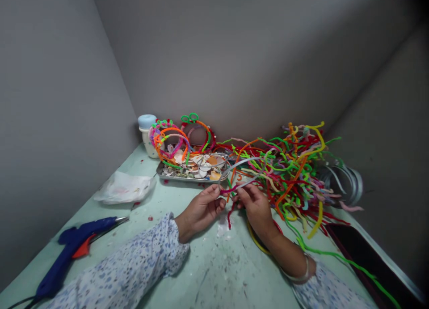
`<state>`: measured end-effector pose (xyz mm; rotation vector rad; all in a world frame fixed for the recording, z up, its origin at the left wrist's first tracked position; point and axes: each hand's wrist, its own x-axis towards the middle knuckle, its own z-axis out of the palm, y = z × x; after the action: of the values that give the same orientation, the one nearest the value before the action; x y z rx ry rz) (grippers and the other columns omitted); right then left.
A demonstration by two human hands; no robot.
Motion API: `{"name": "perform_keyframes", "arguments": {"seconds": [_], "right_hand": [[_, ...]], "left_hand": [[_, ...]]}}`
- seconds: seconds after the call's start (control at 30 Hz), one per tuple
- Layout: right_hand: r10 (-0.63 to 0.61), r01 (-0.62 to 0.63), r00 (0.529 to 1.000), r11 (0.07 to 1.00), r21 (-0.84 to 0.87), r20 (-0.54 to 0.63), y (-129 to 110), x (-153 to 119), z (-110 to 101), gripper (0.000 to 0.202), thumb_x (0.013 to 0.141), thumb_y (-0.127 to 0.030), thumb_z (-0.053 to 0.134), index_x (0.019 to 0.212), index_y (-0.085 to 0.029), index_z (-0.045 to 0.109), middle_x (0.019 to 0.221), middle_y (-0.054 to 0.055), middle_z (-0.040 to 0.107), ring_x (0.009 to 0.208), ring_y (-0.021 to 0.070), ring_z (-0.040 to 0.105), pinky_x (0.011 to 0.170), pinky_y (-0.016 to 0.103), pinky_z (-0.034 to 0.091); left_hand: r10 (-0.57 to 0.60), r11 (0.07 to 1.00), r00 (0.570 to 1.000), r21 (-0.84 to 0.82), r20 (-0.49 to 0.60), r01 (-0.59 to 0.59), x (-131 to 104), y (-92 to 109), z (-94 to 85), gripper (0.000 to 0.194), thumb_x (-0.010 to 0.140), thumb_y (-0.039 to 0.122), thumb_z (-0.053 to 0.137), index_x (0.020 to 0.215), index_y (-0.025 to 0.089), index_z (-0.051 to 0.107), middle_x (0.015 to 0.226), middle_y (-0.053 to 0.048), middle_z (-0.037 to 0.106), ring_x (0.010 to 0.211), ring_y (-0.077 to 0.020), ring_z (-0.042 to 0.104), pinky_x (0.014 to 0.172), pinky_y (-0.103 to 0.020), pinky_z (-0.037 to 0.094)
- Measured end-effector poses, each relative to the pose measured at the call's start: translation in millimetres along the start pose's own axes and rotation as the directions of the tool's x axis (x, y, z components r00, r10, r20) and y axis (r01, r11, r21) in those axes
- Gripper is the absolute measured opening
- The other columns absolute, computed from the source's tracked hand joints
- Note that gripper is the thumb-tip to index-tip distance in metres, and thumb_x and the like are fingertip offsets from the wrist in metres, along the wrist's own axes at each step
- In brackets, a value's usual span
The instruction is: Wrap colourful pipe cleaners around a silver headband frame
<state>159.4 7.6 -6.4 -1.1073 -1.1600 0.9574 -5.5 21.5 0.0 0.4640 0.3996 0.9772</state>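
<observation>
Between my hands is a thin grey headband (246,160), its loop pointing away from me. A magenta pipe cleaner (229,191) lies along its near end, and a dark red fuzzy tail hangs below. My left hand (203,209) pinches the left end of the magenta pipe cleaner between thumb and forefinger, its other fingers loosely curled. My right hand (257,210) is closed on the headband where the pipe cleaner meets it; its fingertips partly hide the join. Just beyond is a metal tray (187,179) with shells and small stones.
Finished-looking pipe cleaner headbands (172,137) rest on the tray beside a blue-lidded cup (147,132). A heap of pipe cleaners (291,166) and grey headbands (351,184) fill the right. A blue glue gun (73,246), plastic packet (124,188) and dark phone (365,260) lie nearer.
</observation>
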Motion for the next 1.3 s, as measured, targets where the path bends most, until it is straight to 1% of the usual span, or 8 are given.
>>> {"name": "perform_keyframes", "arguments": {"seconds": [0.3, 0.43, 0.53, 0.63, 0.8, 0.97, 1.13, 1.3], "right_hand": [[-0.198, 0.175, 0.96, 0.976, -0.128, -0.196, 3.1, -4.3, -2.8, 0.025, 0.091, -0.046, 0.055, 0.086, -0.021, 0.056, 0.069, -0.003, 0.053, 0.057, 0.0123, 0.047, 0.054, 0.025, 0.042], [-0.121, 0.119, 0.983, 0.993, -0.02, -0.142, 3.3, -2.3, -0.2, 0.027, 0.093, -0.049, 0.049, 0.095, -0.023, 0.053, 0.087, 0.002, 0.064, 0.057, 0.0127, 0.056, 0.052, 0.026, 0.047], [-0.047, 0.047, 0.994, 0.999, -0.001, -0.096, 3.8, -2.3, 1.5, 0.028, 0.093, -0.053, 0.048, 0.095, -0.025, 0.048, 0.078, -0.001, 0.065, 0.052, 0.0132, 0.058, 0.048, 0.025, 0.046], [-0.02, 0.012, 0.996, 0.995, -0.095, -0.092, 3.9, -2.5, 0.6, 0.029, 0.093, -0.054, 0.046, 0.093, -0.025, 0.049, 0.061, -0.005, 0.06, 0.047, 0.0146, 0.056, 0.047, 0.025, 0.043], [-0.047, 0.02, 0.996, 0.948, -0.318, -0.075, 3.0, -1.8, -2.9, 0.038, 0.093, -0.053, 0.048, 0.071, -0.022, 0.052, 0.048, -0.006, 0.05, 0.043, 0.0132, 0.047, 0.047, 0.026, 0.038], [-0.186, 0.18, 0.982, 0.904, -0.388, 0.022, 3.3, -4.5, -1.6, 0.031, 0.088, -0.046, 0.058, 0.079, -0.018, 0.067, 0.063, 0.0, 0.062, 0.056, 0.0148, 0.054, 0.054, 0.027, 0.042], [-0.329, 0.295, 0.944, 0.821, -0.488, 0.018, 2.6, -7.6, -0.7, 0.017, 0.087, -0.036, 0.063, 0.087, -0.02, 0.067, 0.074, 0.002, 0.066, 0.062, 0.0156, 0.058, 0.06, 0.029, 0.048], [-0.545, 0.478, 0.839, 0.729, -0.489, 0.007, -2.6, -12.6, -2.1, 0.009, 0.087, -0.024, 0.062, 0.096, -0.023, 0.064, 0.096, 0.007, 0.064, 0.082, 0.0199, 0.063, 0.065, 0.032, 0.054]], "left_hand": [[-0.017, 1.0, 1.0, -0.016, -0.016, 0.017, 1.5, 2.1, 0.3, 0.005, 0.087, 0.013, 0.064, 0.083, 0.01, 0.064, 0.075, -0.004, 0.064, 0.062, -0.0077, 0.062, 0.06, -0.015, 0.053], [-0.034, 0.999, 0.999, -0.033, -0.04, 0.033, 1.3, 1.2, 1.6, 0.004, 0.084, 0.012, 0.067, 0.083, 0.011, 0.064, 0.072, -0.001, 0.063, 0.061, -0.0078, 0.062, 0.059, -0.016, 0.052], [-0.042, 0.999, 0.999, -0.036, -0.033, 0.041, 0.4, 0.7, 2.7, 0.005, 0.084, 0.012, 0.068, 0.082, 0.011, 0.063, 0.073, -0.002, 0.064, 0.06, -0.0074, 0.062, 0.06, -0.016, 0.052], [-0.043, 0.999, 0.999, -0.031, -0.018, 0.043, -0.5, 0.7, 3.0, 0.005, 0.084, 0.012, 0.067, 0.083, 0.01, 0.063, 0.073, -0.002, 0.064, 0.06, -0.0076, 0.062, 0.06, -0.016, 0.052], [-0.04, 0.999, 0.999, -0.025, -0.016, 0.04, -0.2, 2.0, 2.6, 0.004, 0.086, 0.011, 0.065, 0.083, 0.01, 0.063, 0.074, -0.003, 0.064, 0.061, -0.0073, 0.062, 0.06, -0.015, 0.053], [0.004, 1.0, 1.0, -0.017, -0.022, -0.005, 3.1, 5.4, 0.2, 0.005, 0.087, 0.013, 0.065, 0.083, 0.012, 0.061, 0.074, -0.003, 0.065, 0.06, -0.0071, 0.061, 0.058, -0.014, 0.053], [0.046, 0.999, 0.998, -0.008, -0.032, -0.046, 5.2, 5.7, -3.5, 0.006, 0.086, 0.015, 0.067, 0.086, 0.013, 0.061, 0.075, 0.0, 0.064, 0.06, -0.0063, 0.061, 0.058, -0.014, 0.053], [0.057, 0.998, 0.998, -0.004, -0.028, -0.057, 5.1, 7.3, -3.7, 0.007, 0.085, 0.014, 0.068, 0.086, 0.013, 0.061, 0.078, -0.001, 0.066, 0.06, -0.006, 0.062, 0.057, -0.013, 0.053]]}}
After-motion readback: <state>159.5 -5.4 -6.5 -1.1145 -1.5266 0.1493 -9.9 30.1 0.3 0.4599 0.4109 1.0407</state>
